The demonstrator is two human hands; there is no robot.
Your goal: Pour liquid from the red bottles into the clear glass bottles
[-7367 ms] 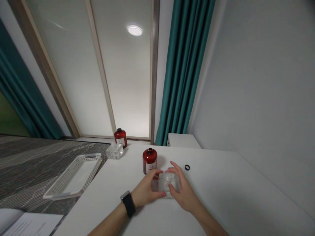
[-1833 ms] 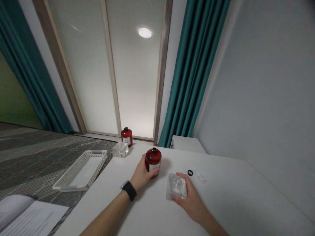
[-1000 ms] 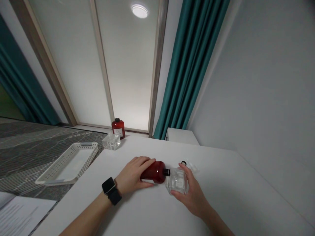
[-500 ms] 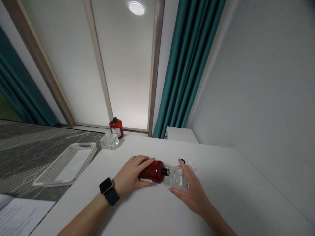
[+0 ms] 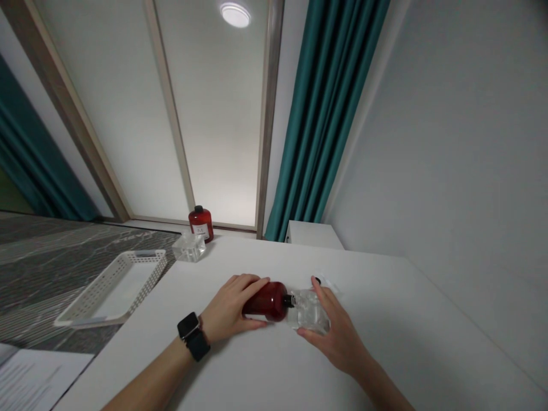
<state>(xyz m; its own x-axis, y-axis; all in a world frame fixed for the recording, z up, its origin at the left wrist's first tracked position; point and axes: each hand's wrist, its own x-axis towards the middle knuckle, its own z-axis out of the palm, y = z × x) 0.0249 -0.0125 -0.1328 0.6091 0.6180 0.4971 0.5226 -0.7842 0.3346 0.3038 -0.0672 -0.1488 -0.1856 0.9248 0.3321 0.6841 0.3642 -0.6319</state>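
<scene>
In my left hand (image 5: 233,305) is a dark red bottle (image 5: 274,301), tipped onto its side with the neck pointing right. The bottle's black neck meets the near-left side of a clear glass container (image 5: 310,313); whether the two touch I cannot tell. Thumb and fingers of my right hand (image 5: 338,337) clasp that clear container from the right. A small black round piece (image 5: 317,281) shows just beyond the right fingertips, beside something transparent on the white table (image 5: 274,371).
At the table's far left stand another red bottle (image 5: 201,224) with a black cap and a clear glass block-like container (image 5: 189,248). A white perforated basket (image 5: 115,288) lies lower left, near printed paper (image 5: 43,374). Behind the table is a white cabinet (image 5: 314,235).
Both hands keep their hold on the bottle and the clear container. Bottle and container sit very slightly lower and further right in view; the camera has shifted a little.
</scene>
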